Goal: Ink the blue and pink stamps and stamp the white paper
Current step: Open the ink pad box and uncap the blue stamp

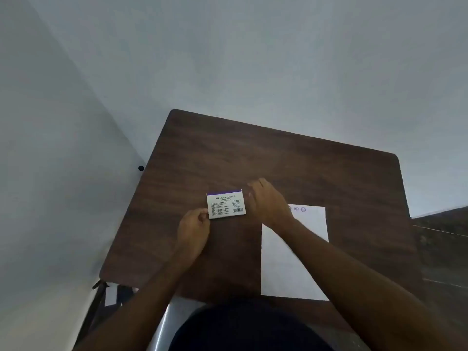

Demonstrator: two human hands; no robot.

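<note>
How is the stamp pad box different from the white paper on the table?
The stamp pad box is small, thick and printed with text under a purple strip; the white paper is larger, flat and nearly blank, with a few stamp marks at its far edge. The left hand holds the box; the right arm crosses over the paper. Both lie on the brown table.

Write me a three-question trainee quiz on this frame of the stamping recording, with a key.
1. True or false: the stamp pad box lies closed on the table.
2. Which hand touches the box's near left corner? A) left hand B) right hand C) neither
3. Fill in: the small stamped marks sit along the ____ edge of the white paper.

Key:
1. True; its printed face is up and no ink pad shows.
2. A; the right hand is beside the box's right end, contact unclear.
3. Far; three faint marks show there, partly hidden by the right wrist.
</note>
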